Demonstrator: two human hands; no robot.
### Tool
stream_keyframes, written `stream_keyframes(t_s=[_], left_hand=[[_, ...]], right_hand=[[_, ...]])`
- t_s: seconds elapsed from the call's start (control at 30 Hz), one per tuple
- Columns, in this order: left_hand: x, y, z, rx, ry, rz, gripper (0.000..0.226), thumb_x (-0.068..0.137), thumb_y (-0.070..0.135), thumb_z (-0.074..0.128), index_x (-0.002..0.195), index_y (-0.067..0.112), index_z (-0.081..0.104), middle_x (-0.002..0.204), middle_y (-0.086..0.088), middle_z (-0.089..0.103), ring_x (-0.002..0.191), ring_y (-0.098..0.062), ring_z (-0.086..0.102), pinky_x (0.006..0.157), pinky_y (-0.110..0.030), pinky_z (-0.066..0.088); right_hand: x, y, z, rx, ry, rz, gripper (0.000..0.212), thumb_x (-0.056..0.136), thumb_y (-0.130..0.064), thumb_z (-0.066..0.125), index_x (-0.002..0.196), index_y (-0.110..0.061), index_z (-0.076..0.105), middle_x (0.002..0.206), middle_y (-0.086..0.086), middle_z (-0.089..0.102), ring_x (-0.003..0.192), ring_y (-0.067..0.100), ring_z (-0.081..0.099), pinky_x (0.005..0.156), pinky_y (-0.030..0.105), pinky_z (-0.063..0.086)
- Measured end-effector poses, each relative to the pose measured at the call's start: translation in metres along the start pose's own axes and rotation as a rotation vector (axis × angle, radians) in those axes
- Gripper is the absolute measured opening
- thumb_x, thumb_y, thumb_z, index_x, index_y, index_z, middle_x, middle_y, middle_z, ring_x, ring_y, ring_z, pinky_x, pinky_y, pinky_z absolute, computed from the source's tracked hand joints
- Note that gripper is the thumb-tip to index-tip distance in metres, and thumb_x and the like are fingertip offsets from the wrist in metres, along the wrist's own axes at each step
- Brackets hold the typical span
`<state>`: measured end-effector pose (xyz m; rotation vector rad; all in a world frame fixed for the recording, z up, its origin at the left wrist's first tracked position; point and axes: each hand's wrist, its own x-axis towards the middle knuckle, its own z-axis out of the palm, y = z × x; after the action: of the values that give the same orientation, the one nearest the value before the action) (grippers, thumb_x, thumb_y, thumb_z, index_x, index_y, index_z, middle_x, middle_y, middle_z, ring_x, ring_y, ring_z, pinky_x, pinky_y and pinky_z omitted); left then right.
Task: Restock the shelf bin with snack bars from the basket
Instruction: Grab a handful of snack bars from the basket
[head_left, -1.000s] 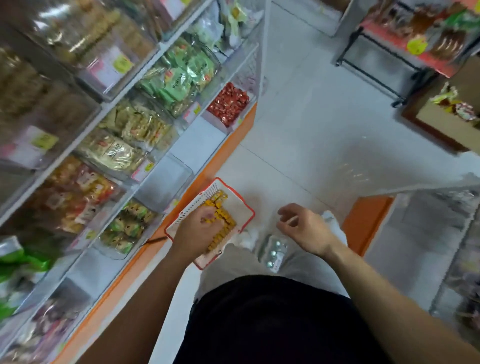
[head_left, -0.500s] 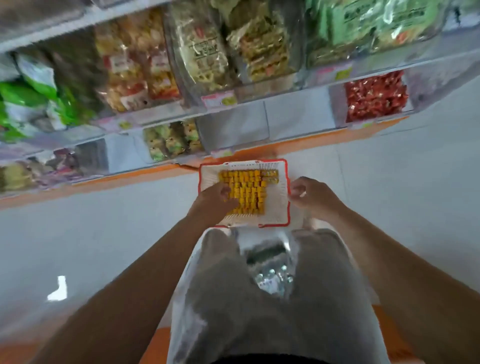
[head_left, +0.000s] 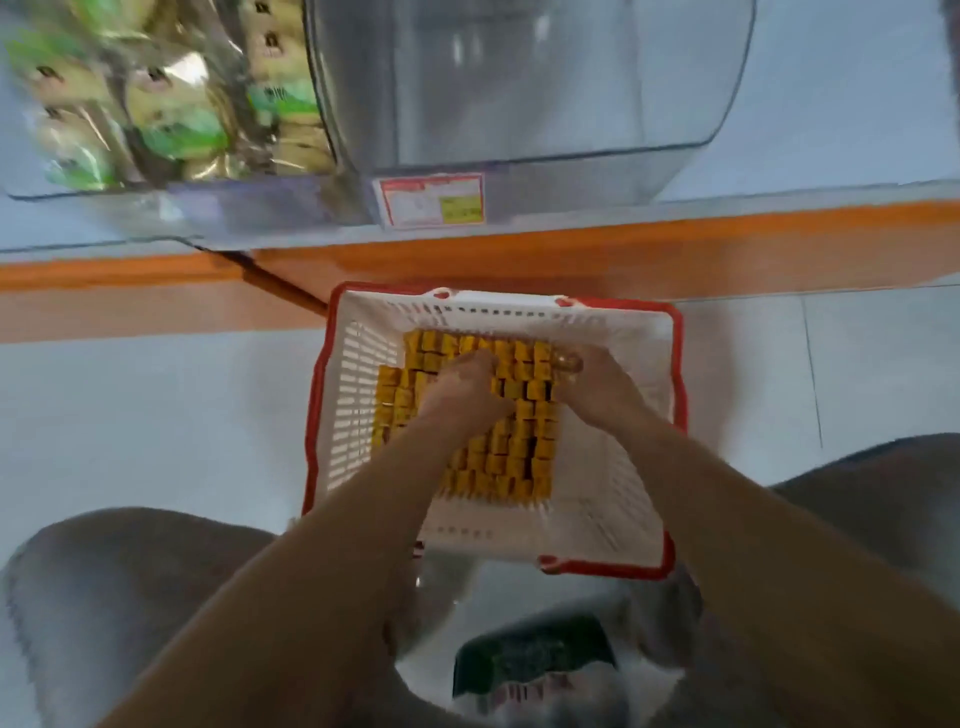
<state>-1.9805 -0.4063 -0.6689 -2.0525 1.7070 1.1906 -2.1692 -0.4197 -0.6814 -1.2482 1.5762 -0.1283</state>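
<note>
A white basket (head_left: 353, 364) with a red rim stands on the floor in front of me, holding tight rows of yellow snack bars (head_left: 498, 462). My left hand (head_left: 462, 397) and my right hand (head_left: 597, 395) are both inside it at the back rows. Their fingers are curled down onto the bars. A shiny gold-wrapped bar (head_left: 567, 362) shows at my right fingertips. Just above the basket, on the lowest shelf, sits a clear plastic shelf bin (head_left: 519, 93) with nothing visible in it. A price label (head_left: 431, 200) is on its front.
The clear bin (head_left: 156, 119) to the left holds green and yellow packets. An orange shelf base (head_left: 571, 254) runs behind the basket. My knees (head_left: 104, 597) flank the view. A plastic bag with a dark green item (head_left: 530, 660) lies between my legs.
My view has dropped close to the basket and the lowest shelf. My right hand has moved from the basket's rim into the bars beside my left hand.
</note>
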Motion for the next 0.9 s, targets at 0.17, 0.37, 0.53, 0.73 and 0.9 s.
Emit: stream_keyframes(t_s=[0.17,0.37,0.53,0.73,0.9], left_hand=[[0.056,-0.016,0.067,0.056,0.167,0.193,0.061,0.083,0.040,0.074,0.137,0.022,0.054,0.139,-0.004,0.055,0.131,-0.028,0.049,0.101,-0.044,0.049],[0.077,-0.018,0.109,0.075,0.295,0.183,0.068,0.079,0.044,0.077,0.137,0.025,0.049,0.139,-0.003,0.049,0.129,-0.030,0.046,0.101,-0.046,0.047],[0.086,-0.016,0.120,0.143,0.416,0.263,0.063,0.074,0.048,0.082,0.127,0.034,0.052,0.133,0.002,0.051,0.126,-0.028,0.049,0.099,-0.048,0.047],[0.090,-0.021,0.119,0.168,0.437,0.369,0.059,0.075,0.043,0.084,0.126,0.033,0.058,0.134,0.009,0.059,0.126,-0.025,0.053,0.103,-0.048,0.046],[0.097,-0.018,0.111,0.227,0.323,0.419,0.074,0.080,0.046,0.080,0.145,0.036,0.047,0.143,0.006,0.052,0.130,-0.026,0.047,0.105,-0.049,0.044]], right_hand=[[0.063,0.062,0.049,0.110,0.008,-0.007,0.032,0.086,-0.025,0.072,0.116,-0.025,0.062,0.115,-0.001,0.065,0.110,0.022,0.063,0.087,0.036,0.052],[0.087,0.087,0.071,0.063,0.109,0.104,0.066,0.085,-0.064,0.064,0.137,-0.024,0.052,0.131,0.000,0.059,0.097,0.021,0.060,0.069,0.036,0.055],[0.092,0.103,0.067,0.029,0.185,0.057,0.037,0.093,-0.036,0.057,0.129,-0.027,0.057,0.126,0.002,0.061,0.097,0.023,0.064,0.082,0.050,0.058],[0.082,0.105,0.073,0.242,0.099,0.081,0.039,0.092,-0.036,0.058,0.131,-0.038,0.052,0.098,-0.019,0.055,0.082,0.017,0.066,0.073,0.049,0.062],[0.081,0.108,0.066,0.271,-0.036,0.037,0.066,0.074,-0.019,0.081,0.132,-0.033,0.052,0.107,-0.013,0.063,0.092,0.014,0.067,0.072,0.034,0.062]])
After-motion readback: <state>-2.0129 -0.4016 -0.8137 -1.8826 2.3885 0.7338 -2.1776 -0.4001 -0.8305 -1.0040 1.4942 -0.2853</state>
